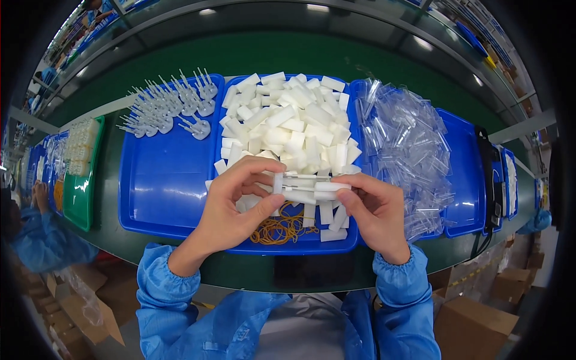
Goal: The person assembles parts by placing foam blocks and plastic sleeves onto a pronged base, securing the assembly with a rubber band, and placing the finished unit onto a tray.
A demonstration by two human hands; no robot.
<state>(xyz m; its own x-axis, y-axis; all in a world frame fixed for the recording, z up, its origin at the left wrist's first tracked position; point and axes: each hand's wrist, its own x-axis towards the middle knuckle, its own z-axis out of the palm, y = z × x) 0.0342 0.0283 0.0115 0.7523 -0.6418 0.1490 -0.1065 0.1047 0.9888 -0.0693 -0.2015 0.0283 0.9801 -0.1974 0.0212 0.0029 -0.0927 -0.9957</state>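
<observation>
stretching wide, the green table [108, 186] holds a row of blue trays [168, 192]. white foam bits [300, 120] make a big heap in the middle tray. see-through plastic pieces [408, 144] pile up on the right, and white pronged pieces [174, 99] sit on the left. the left hand [231, 204] and right hand [379, 210] are over the middle tray, fingers bent and tips nearly together. yellow bands [276, 231] lie tangled just below. the left thumb and finger pinch one white part [278, 182] by its flat end. the right ones pinch small foam blocks [332, 186] by its thin sticks.
</observation>
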